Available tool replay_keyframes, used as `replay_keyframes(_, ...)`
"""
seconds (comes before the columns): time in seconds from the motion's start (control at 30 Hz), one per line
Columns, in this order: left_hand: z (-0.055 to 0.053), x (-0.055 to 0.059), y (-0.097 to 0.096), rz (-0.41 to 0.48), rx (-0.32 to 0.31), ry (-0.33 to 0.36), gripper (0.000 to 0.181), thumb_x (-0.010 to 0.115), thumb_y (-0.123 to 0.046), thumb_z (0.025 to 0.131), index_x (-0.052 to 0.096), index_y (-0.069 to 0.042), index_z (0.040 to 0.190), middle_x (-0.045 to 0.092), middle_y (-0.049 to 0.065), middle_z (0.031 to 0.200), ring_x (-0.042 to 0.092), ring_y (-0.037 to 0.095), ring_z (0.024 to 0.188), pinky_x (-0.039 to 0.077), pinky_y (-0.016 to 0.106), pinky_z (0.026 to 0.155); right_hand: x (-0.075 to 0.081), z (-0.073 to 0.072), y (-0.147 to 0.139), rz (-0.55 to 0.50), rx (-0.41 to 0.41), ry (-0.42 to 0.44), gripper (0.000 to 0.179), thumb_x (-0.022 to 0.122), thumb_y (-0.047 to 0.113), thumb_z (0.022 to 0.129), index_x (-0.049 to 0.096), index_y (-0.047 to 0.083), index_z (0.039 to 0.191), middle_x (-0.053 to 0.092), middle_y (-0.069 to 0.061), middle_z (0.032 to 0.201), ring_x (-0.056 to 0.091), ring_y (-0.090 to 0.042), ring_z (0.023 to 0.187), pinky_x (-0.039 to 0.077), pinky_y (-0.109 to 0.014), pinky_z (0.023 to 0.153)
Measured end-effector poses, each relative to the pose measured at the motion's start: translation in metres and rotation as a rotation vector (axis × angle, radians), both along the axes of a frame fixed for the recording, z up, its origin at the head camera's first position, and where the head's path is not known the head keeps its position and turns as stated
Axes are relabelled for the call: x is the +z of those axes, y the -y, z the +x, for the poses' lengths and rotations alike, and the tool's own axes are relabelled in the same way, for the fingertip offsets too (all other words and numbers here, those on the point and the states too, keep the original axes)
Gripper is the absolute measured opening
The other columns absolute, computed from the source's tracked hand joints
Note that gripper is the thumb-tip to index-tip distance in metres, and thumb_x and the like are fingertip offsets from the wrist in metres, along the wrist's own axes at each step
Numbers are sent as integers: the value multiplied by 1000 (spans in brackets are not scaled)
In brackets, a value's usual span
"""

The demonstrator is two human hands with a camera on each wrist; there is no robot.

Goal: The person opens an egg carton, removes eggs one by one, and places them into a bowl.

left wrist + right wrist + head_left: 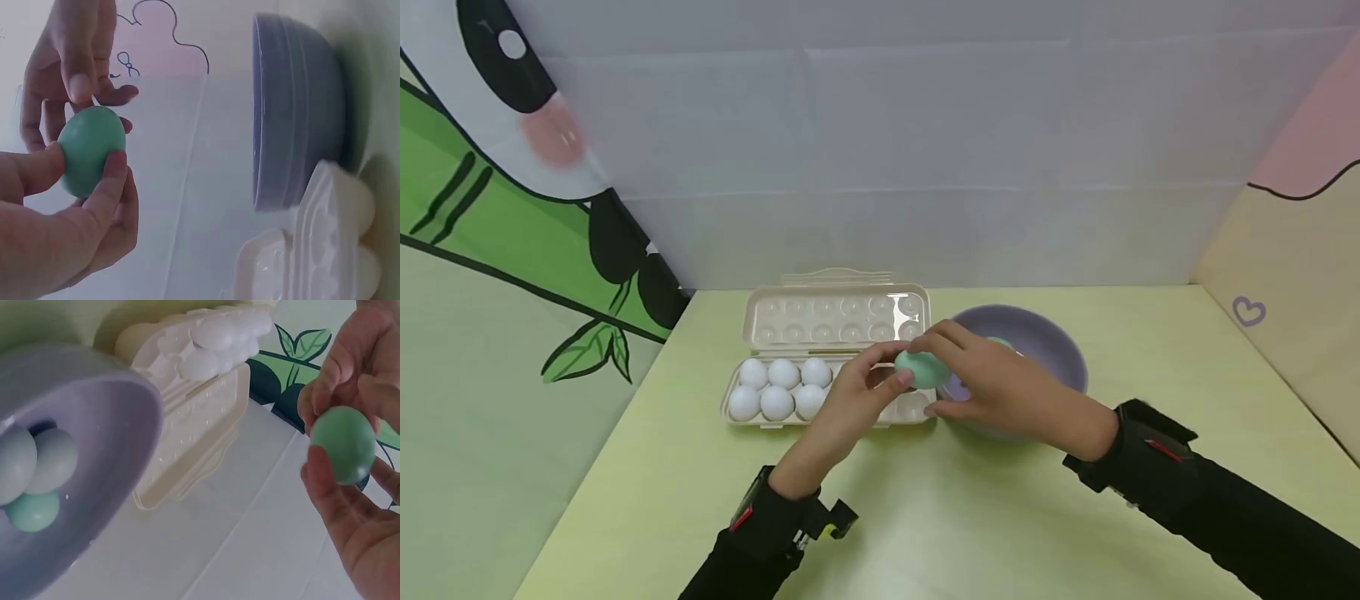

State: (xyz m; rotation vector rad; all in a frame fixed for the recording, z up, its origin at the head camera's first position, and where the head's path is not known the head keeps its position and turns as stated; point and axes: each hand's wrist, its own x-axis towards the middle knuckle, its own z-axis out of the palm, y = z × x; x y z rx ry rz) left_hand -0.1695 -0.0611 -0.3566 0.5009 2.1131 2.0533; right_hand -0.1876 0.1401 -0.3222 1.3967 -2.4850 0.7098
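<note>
A light green egg point(921, 369) is pinched between the thumb and fingers of my left hand point(853, 396), held above the right end of an egg carton point(928, 408). My right hand point(1000, 379) is close beside the same egg, fingers spread about it and thumb apart in the head view. Whether a right fingertip touches the shell is hard to tell. White eggs point(777, 402) fill several cups at the carton's left. Behind my right hand stands a purple bowl point(1060, 342); the right wrist view shows white eggs point(56, 461) and another green egg point(34, 511) in it.
The carton's lid point(835, 321) lies folded open toward the back wall point(925, 167). The bowl stands right of the carton on a pale yellow-green table point(880, 517). Printed panels flank the table on both sides.
</note>
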Motion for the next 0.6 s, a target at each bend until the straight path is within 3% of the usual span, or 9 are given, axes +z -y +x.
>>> replay_keyframes(0.13,3,-7,0,92,-95,79,35,51,-9,91,42,-2,125,42,15,121,51,24,107,43,34,90,-10,2,5,-47,-2,-67,40,69,19,78,50,16,114,47,6,106,50,-7,87,45,-22,70)
replay_keyframes(0.27,2,-15,0,77,-127,99,38,53,-9,90,41,-1,125,41,16,123,50,25,107,44,36,90,-17,1,4,-30,-10,-73,37,68,15,77,52,16,111,46,5,100,48,-7,84,44,-22,68)
replay_keyframes(0.43,-6,-19,7,-124,-87,12,40,58,-14,88,44,-9,125,46,12,120,50,24,106,44,38,88,-13,-8,-4,24,-39,-23,38,69,15,77,51,18,110,47,6,104,49,-7,84,45,-24,69)
replay_keyframes(0.6,-12,-22,31,-294,10,-101,39,58,-13,87,45,-8,123,49,12,114,50,28,104,43,39,89,-1,-32,-19,81,-118,19,40,69,14,75,50,18,110,48,7,103,49,-10,80,46,-28,69)
